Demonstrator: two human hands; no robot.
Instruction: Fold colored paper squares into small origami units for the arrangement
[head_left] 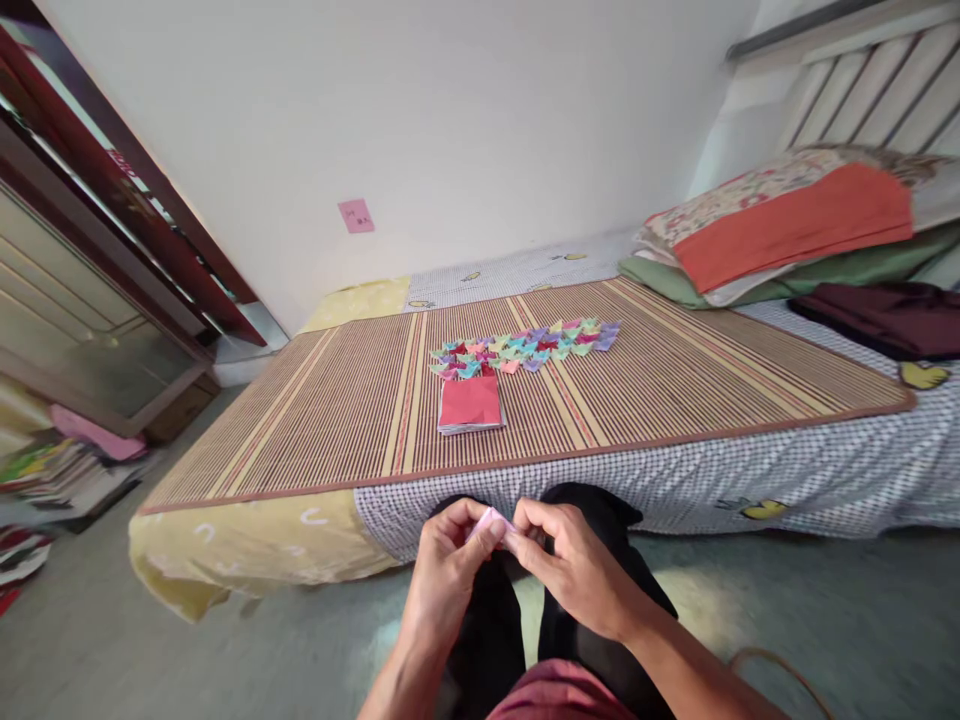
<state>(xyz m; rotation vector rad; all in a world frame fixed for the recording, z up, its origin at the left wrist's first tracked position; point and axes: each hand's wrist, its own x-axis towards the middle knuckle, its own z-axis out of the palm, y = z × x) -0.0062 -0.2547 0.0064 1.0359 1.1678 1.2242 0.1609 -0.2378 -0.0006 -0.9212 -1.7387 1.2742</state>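
Observation:
A small piece of folded pink paper [492,520] is pinched between my two hands, just above my knees. My left hand [448,555] grips its left side with thumb and forefinger. On the other side, my right hand [566,555] has its fingers closed on the paper's right end, hiding much of it. Ahead on the striped mat lies a stack of square paper sheets [470,402], the top one red. Directly behind the stack, several folded paper pieces [525,348] in many colours stand in close rows.
A woven mat [315,420] covers most of the bed, over a checked sheet [810,480]. Pillows [795,230] and dark folded cloth [885,318] lie at the right. A pink note [355,215] is on the wall. Books [60,475] are stacked on the left.

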